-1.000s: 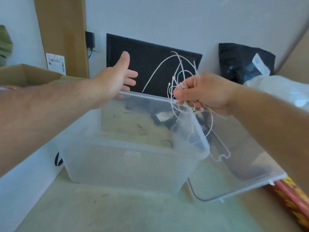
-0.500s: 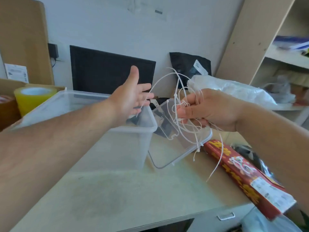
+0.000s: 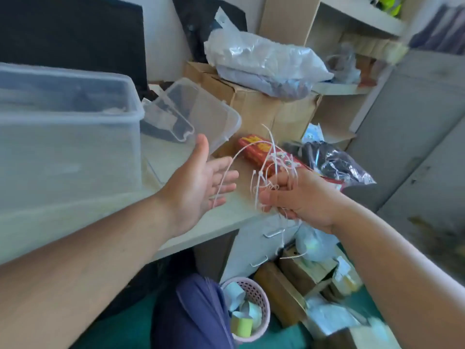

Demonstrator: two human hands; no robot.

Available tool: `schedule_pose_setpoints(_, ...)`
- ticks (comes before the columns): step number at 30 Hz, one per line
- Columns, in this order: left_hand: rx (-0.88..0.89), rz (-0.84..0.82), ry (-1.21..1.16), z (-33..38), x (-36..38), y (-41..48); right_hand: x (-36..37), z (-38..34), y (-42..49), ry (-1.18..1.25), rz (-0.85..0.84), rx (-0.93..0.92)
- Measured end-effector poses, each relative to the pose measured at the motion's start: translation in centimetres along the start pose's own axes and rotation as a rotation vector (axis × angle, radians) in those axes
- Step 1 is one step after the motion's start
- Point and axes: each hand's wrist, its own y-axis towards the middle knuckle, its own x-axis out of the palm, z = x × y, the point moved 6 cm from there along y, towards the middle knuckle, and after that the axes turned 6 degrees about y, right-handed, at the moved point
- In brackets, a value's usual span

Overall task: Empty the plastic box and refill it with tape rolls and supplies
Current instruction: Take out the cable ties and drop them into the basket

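Observation:
A clear plastic box (image 3: pixel 75 137) stands on the desk at the left, with dim dark shapes showing through its wall. Its clear lid (image 3: pixel 201 109) leans just right of it. My right hand (image 3: pixel 299 197) is closed on a tangled bunch of white zip ties (image 3: pixel 270 162), held over the desk's right front edge. My left hand (image 3: pixel 198 187) is spread flat, palm up, just left of the ties, with one loop arching over its fingers.
A red patterned package (image 3: pixel 261 149) lies on the desk beyond my right hand. A cardboard carton (image 3: pixel 264 107) with a grey plastic bag (image 3: pixel 264 61) stands behind. Below the desk edge are a pink waste basket (image 3: pixel 251 306), boxes and bags on the floor.
The view has swung right and down. Both hands have moved away from the box toward the desk's right front edge, the right one still holding the zip ties.

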Motion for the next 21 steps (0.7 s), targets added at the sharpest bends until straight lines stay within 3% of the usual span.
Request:
schedule_pose_setpoints(10, -0.364, -0.139, 0.023, -15.5, 6.0, 1.9, 0.8, 17.8, -3.9, -0.139, 0.018, 0.318)
schedule_pose_setpoints(17, -0.569, -0.052, -0.003, -23.7, 8.0, 7.5, 1.6, 28.3, -1.9, -0.086, 0.029, 0.454)
schedule_pose_setpoints(21, -0.641, 0.017, 0.029, -27.2, 8.4, 10.7, 2.2, 33.7, 0.0, 0.016, 0.144, 0.546)
